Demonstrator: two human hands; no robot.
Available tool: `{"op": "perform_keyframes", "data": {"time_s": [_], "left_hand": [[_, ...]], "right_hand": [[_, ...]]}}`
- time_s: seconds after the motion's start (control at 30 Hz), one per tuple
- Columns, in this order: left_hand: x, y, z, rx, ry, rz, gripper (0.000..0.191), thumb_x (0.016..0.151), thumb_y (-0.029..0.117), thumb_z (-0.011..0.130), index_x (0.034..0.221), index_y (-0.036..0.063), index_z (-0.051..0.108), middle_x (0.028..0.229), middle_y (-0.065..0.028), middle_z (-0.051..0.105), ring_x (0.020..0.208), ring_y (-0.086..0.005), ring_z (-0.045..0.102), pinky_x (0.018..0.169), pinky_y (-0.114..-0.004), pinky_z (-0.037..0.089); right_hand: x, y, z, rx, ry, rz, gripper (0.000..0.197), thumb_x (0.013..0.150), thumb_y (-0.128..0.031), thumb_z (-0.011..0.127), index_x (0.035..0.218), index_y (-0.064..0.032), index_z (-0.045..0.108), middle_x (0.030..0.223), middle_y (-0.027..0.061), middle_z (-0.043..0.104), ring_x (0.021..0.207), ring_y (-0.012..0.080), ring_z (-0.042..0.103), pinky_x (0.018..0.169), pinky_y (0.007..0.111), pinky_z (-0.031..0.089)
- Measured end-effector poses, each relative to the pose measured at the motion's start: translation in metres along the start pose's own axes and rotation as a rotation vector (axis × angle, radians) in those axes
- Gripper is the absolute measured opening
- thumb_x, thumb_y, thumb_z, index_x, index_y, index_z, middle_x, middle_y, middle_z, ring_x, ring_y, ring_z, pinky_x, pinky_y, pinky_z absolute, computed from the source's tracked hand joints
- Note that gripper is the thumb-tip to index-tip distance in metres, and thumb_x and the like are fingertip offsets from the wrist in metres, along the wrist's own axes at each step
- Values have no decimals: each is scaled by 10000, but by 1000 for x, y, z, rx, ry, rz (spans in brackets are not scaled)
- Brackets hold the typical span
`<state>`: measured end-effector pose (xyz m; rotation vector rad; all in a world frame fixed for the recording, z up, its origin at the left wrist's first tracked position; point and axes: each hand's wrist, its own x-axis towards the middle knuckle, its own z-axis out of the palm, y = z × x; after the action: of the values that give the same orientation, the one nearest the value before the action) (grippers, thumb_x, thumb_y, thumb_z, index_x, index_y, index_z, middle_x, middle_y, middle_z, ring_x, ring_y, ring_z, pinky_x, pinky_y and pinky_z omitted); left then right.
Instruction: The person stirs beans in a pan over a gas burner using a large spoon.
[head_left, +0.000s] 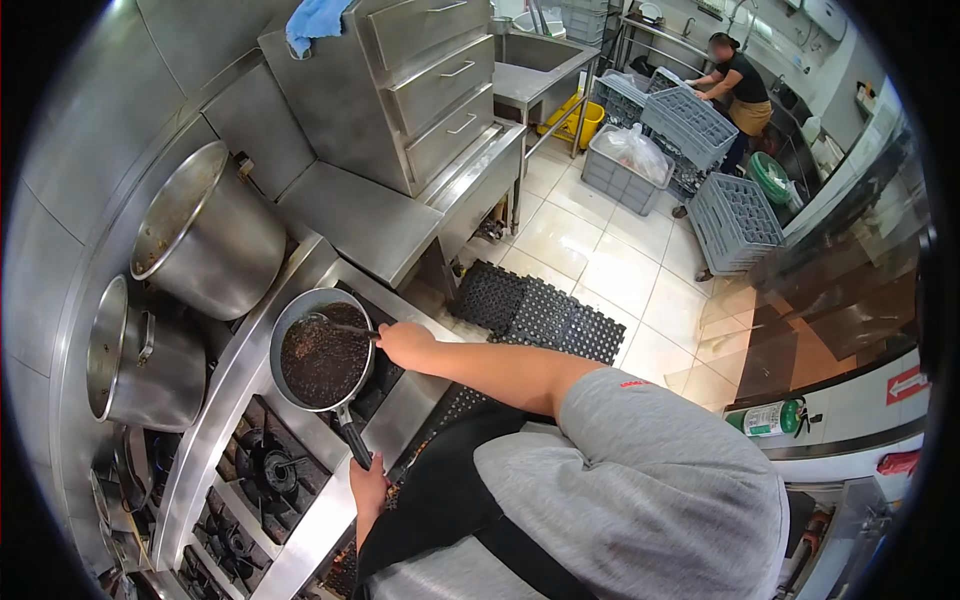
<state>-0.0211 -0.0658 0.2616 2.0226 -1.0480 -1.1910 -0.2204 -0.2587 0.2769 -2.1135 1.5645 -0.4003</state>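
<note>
A deep grey saucepan (279, 375) stands over a burner of the gas range (420, 405). Small dark pieces in dark liquid (322, 367) fill much of it, with a browner patch on the left; I cannot tell what food it is. My left hand (367, 484) grips the end of the pan's black handle (352, 435). Over the far side of the pan, my right hand (407, 346) is closed around the dark handle of a spoon or ladle (349, 328), whose bowl lies partly sunk in the food.
Two large steel stockpots (217, 240) (161, 367) stand behind the range. Bare burner grates (274, 469) lie left of the pan. Steel drawers (442, 71) rise beyond. Black rubber mats (536, 307) cover some floor tiles. A person (739, 82) works among grey crates (690, 124).
</note>
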Motion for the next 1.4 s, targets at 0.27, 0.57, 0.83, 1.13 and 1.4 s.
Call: {"op": "perform_keyframes", "data": {"time_s": [0.27,0.57,0.83,1.13,1.4], "left_hand": [[8,-12,-1,24,-14,26,290,874,197,629,1005,-28,503,672,-68,536,432,-138,502,409,-281,405],[10,-16,-2,35,-26,40,296,874,194,628,1006,-36,497,694,-80,544,440,-143,507,420,-291,407],[7,-12,-2,36,-23,33,280,876,187,625,983,-34,490,700,-86,542,434,-142,503,415,-291,402],[10,-9,1,21,-24,48,253,878,185,626,944,-16,488,658,-69,531,429,-138,498,413,-289,400],[-1,-9,-6,5,-11,51,313,860,236,645,946,-25,495,666,-101,572,454,-160,534,433,-308,419]], "right_hand": [[-17,4,16,174,-153,-11,410,962,-343,455,893,27,616,871,244,642,864,418,621,750,509,474],[-59,10,-10,43,-162,-44,355,967,-341,431,985,-5,546,845,208,645,824,385,632,715,496,481],[-86,15,-32,-34,-107,-206,372,958,-355,439,933,0,547,794,204,640,765,374,639,649,491,483],[-77,19,-21,-126,-66,-297,204,905,-194,459,937,-12,547,773,187,637,754,352,657,629,459,512],[-31,-9,0,-251,128,-251,173,808,-136,500,847,24,554,760,207,646,676,357,659,558,461,522]]}}
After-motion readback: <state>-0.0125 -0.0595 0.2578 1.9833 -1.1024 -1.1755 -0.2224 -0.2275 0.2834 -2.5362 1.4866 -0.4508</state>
